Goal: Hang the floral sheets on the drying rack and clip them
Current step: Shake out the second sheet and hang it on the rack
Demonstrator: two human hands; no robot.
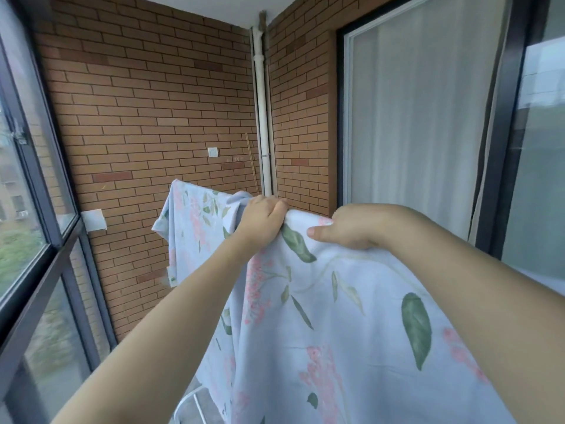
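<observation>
A pale blue floral sheet (330,316) with pink blossoms and green leaves fills the lower middle, held up in front of me. My left hand (263,220) grips its top edge in a fist. My right hand (351,228) pinches the same edge a little to the right, thumb on the near side. Behind the left hand, another stretch of floral fabric (195,228) hangs draped over something hidden. A white rack tube (191,399) shows at the bottom, mostly covered by the sheet. No clips are visible.
A brick wall (146,117) closes the balcony ahead, with a white pipe (263,117) in the corner. Dark-framed windows (27,240) run along the left. A glass door with a white curtain (415,117) is on the right.
</observation>
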